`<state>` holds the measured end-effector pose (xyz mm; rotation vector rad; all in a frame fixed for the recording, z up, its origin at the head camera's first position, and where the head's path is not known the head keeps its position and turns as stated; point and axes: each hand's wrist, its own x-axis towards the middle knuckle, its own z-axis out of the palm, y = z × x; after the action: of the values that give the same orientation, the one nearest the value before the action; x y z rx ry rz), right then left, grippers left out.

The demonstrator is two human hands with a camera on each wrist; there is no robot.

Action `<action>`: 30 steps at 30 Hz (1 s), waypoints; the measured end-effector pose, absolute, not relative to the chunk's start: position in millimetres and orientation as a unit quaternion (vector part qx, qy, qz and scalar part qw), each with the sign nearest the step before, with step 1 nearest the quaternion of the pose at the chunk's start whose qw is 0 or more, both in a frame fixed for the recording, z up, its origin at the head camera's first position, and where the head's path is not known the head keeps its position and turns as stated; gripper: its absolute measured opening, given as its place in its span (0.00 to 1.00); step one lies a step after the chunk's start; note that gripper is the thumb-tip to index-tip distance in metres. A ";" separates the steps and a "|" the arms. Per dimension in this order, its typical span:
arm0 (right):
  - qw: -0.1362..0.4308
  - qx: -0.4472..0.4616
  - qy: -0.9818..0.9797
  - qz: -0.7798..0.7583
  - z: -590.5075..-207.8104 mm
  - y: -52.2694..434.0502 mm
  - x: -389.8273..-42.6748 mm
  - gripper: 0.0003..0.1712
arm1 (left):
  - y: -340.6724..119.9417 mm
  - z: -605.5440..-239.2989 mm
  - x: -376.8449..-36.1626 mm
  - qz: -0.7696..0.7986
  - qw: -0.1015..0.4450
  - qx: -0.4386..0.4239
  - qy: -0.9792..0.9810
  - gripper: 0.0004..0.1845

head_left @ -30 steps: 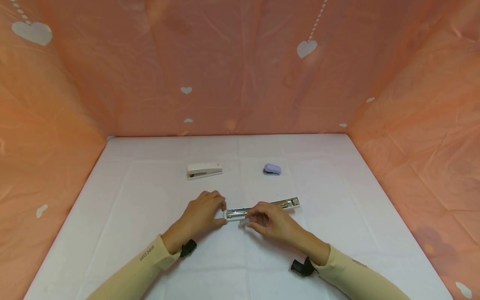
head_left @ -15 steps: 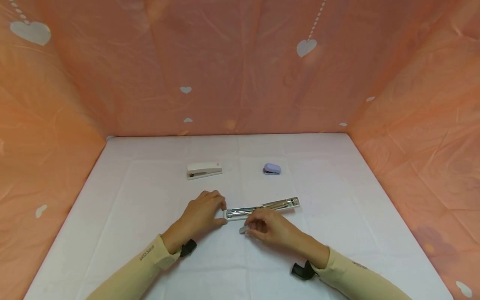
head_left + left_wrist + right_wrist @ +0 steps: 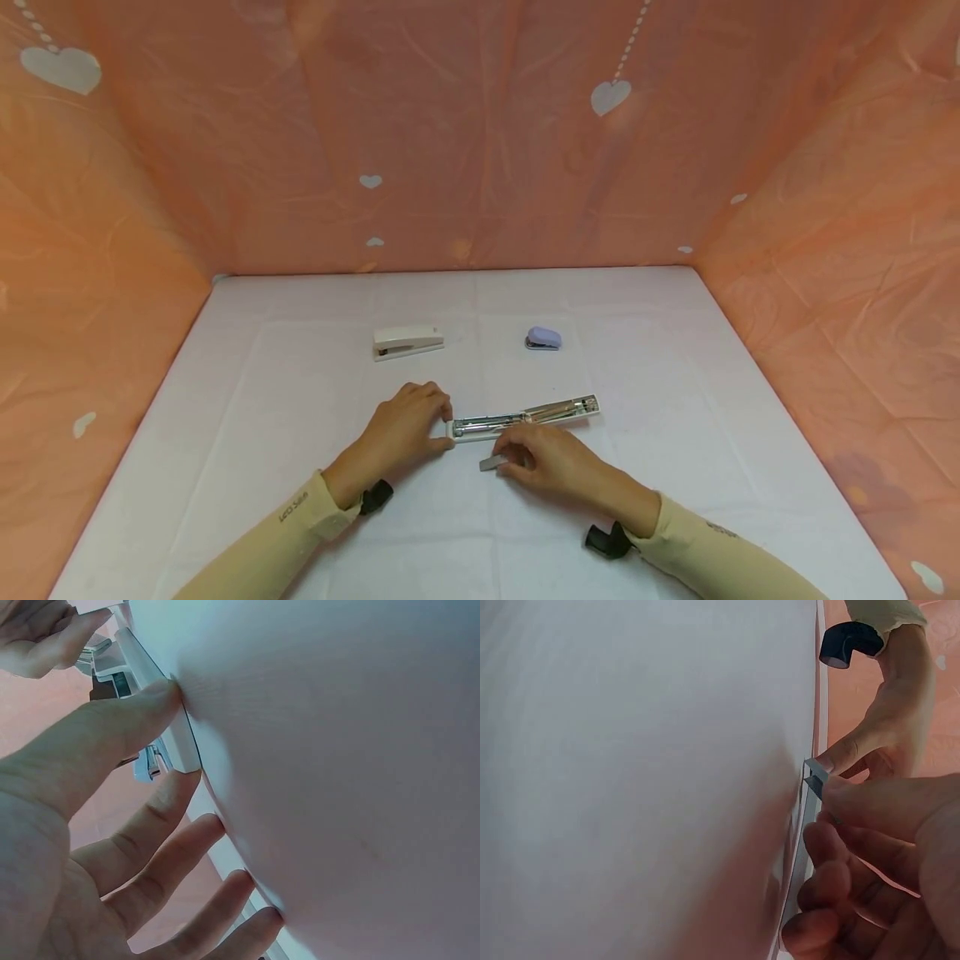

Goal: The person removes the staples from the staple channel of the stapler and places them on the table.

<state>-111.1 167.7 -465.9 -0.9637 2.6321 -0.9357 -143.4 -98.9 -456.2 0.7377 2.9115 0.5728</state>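
An opened white stapler lies across the table in front of me, its metal channel exposed and its top part folded back to the right. Thumb and fingers of my left hand hold its left end; the left wrist view shows the thumb on the side of the white base. My right hand pinches a short grey strip of staples just in front of the stapler, apart from the channel. In the right wrist view the staple strip sticks out, U-shaped in section, beyond the thumb.
Behind the hands stand a closed white stapler at the left and a small purple stapler at the right. A white cloth covers the table. Orange sheets with hearts wall it in at the back and both sides.
My right hand has moved slightly toward me, away from the stapler's channel, with the staple strip, which now shows more plainly. The left hand and the stapler stay put.
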 end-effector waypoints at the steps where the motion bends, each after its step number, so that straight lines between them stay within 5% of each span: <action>1: 0.091 -0.325 0.890 -0.307 -465.6 167.6 -111.1 0.09 | -99.1 -456.0 -143.3 0.187 0.043 0.240 0.952 0.17; 17: 0.107 -0.324 0.899 -0.275 -464.1 165.8 -111.8 0.09 | -102.0 -458.2 -141.5 0.197 0.042 0.241 0.949 0.17; 30: 0.110 -0.336 0.892 -0.282 -454.1 165.0 -112.6 0.08 | -134.6 -458.3 -147.5 0.327 0.096 0.234 0.911 0.12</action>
<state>-112.6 165.0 -454.1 -0.9873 2.6218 -0.8292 -147.5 -134.6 -458.3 0.6922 2.6990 0.9676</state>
